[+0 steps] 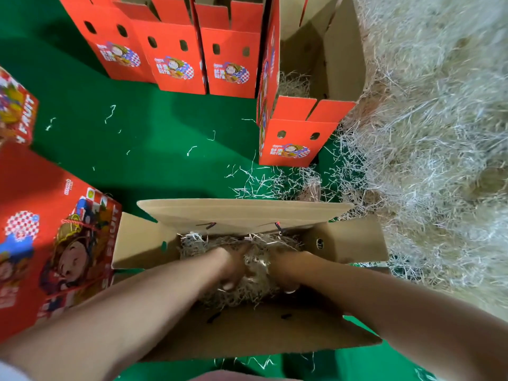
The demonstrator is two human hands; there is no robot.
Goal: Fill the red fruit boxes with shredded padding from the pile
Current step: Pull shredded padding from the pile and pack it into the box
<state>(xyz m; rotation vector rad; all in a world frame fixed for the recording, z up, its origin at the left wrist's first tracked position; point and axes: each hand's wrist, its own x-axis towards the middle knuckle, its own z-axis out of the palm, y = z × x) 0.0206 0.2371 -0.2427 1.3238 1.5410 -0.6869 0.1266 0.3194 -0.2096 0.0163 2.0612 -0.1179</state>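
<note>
An open red fruit box lies right in front of me, its brown flaps spread wide. A wad of shredded padding fills its middle. My left hand and my right hand are both sunk into that wad from either side, thumbs on top and fingers buried in the strands. The big pale pile of padding covers the whole right side. A second open red box stands by the pile with a little padding at its bottom.
Three upright red boxes with open tops stand in a row at the back. Two printed boxes lie at the left. Loose strands are scattered over the green floor.
</note>
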